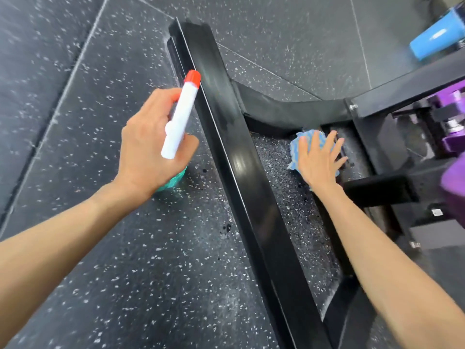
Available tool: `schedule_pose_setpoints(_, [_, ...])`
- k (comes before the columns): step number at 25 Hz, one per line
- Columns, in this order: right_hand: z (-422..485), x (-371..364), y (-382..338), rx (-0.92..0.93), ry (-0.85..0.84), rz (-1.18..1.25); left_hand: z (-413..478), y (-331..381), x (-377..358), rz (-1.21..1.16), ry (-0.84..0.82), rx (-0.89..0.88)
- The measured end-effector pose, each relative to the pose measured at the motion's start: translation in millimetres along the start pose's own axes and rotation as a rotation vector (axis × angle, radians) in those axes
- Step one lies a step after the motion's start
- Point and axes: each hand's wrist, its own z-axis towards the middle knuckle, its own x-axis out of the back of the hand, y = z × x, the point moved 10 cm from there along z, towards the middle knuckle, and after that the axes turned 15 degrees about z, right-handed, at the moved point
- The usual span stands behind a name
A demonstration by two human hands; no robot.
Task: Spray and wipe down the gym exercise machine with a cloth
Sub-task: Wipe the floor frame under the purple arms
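My left hand [148, 147] grips a spray bottle [181, 114] with a white head, a red nozzle tip and a teal body mostly hidden below my palm. The nozzle points at the long black base beam [236, 157] of the gym machine, which runs diagonally across the floor. My right hand [318, 161] lies flat with spread fingers on a blue-and-white cloth [303, 141], pressing it onto a lower black frame bar right of the beam, near where a cross bar [289, 109] joins.
Dark speckled rubber floor tiles [100, 248] surround the frame. Purple machine parts [450, 114] and black brackets crowd the right side. A blue roller-like object [437, 39] lies at the top right. Dark wet drops [227, 227] dot the floor beside the beam.
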Motion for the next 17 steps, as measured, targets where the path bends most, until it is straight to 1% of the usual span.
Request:
schedule_pose_setpoints(3, [-31,-4,21,0.003,-0.024,-0.131,0,-4,-1,-0.006,0.001,0.023])
schedule_pose_setpoints(4, [-32,-10,28,-0.022,-0.036,-0.170,1,-5,0,-0.001,0.007,0.032])
schedule_pose_setpoints(6, [-17,-9,32,-0.174,0.031,-0.058,0,-4,1,0.009,0.012,0.037])
schedule_pose_setpoints(7, [-1,-8,25,-0.231,0.062,0.037,0,-4,1,0.010,0.011,0.035])
schedule_pose_setpoints(8, [16,-8,10,-0.206,0.041,0.071,0,-4,1,0.010,0.006,0.035])
schedule_pose_setpoints(10, [45,-12,-21,-0.027,-0.048,0.040,1,-6,-1,0.006,-0.010,0.044])
schedule_pose_setpoints(11, [47,-13,-20,0.000,-0.075,0.009,1,-6,-2,0.000,-0.017,0.047])
schedule_pose_setpoints(12, [42,-11,-9,-0.038,-0.082,-0.041,1,-6,-2,-0.011,-0.019,0.051])
schedule_pose_setpoints(14, [21,-2,33,-0.159,-0.014,-0.252,0,-6,1,-0.015,-0.003,0.054])
schedule_pose_setpoints(15, [13,-2,45,-0.217,-0.046,-0.325,0,-6,1,-0.013,0.004,0.052])
schedule_pose_setpoints(17, [17,-6,50,-0.329,-0.121,-0.298,0,-5,0,-0.018,0.008,0.052])
